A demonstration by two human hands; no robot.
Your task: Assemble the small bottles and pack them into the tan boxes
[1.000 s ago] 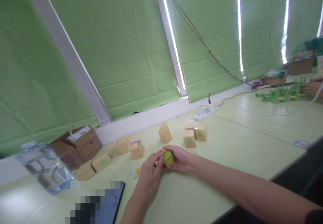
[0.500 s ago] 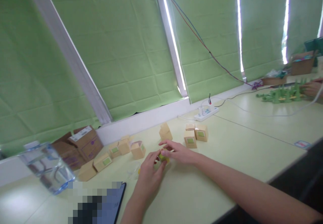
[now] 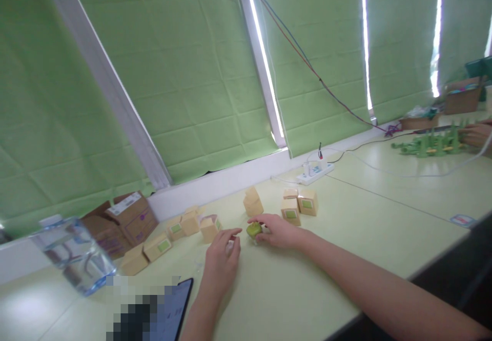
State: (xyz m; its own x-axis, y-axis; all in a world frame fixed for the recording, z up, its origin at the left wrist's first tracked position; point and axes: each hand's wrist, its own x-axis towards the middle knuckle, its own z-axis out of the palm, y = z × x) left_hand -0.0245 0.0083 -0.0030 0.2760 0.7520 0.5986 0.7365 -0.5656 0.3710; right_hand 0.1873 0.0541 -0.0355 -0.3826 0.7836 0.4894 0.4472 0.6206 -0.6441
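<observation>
My right hand (image 3: 280, 231) has its thumb and fingers around a small green rounded object (image 3: 253, 230), low over the table; its exact kind is too small to make out. To the left of it, my left hand (image 3: 223, 256) is apart from the object. Its index finger reaches out and the thumb stands away from it. A pale patch shows between them, too blurred to name. Behind the hands stand small tan boxes with green labels, one (image 3: 210, 228) near my left hand and another (image 3: 290, 212) beyond my right. A clear plastic piece (image 3: 199, 263) lies beside my left wrist.
An open tan box (image 3: 252, 203) stands behind the green object. At the left are a water bottle (image 3: 79, 254), a brown carton (image 3: 130, 220) and a tablet-like screen (image 3: 169, 310). A power strip (image 3: 315, 173) lies by the wall. Far right, another person's hand (image 3: 478, 135) touches green parts (image 3: 434, 145).
My left hand has let go of the green object and moved left, away from it. My right hand has stayed with the object, which is now more visible.
</observation>
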